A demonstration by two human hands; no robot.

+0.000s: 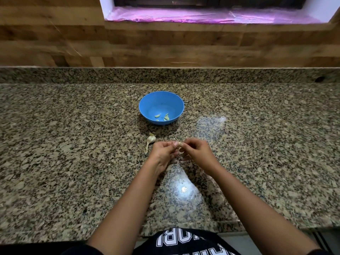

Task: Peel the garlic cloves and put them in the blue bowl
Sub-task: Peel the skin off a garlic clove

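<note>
View from the head, looking down. The left hand (163, 153) and the right hand (196, 151) meet fingertip to fingertip over the middle of the speckled brown-and-black polished granite desk (73, 144). Both hands have curled fingers and pinch a small pale garlic clove (180, 144) between them. The clove sits at the 1 o'clock edge of the left hand and the 10 o'clock edge of the right. Most of it is hidden by the fingers, so how much skin it carries cannot be told.

A partial garlic bulb (151, 138), off-white with papery skin and a thin curved dry stem, lies on the desk just beside the left hand, at its 11 o'clock. It is not touched by either hand.

A round, smooth blue plastic bowl (161, 97) stands upright at 12 o'clock from the hands, apart from them and beyond the bulb. Several peeled cloves (166, 117), glossy and yellowish-green, lie on its floor toward the near wall.

Behind the desk, at 12 o'clock, stands a wall of brown wood-grain planks (165, 48). A wrinkled pink plastic sheet (202, 15) lies on the white-framed window ledge above it. At 6 o'clock, a black garment with white lettering (184, 240) shows.
</note>
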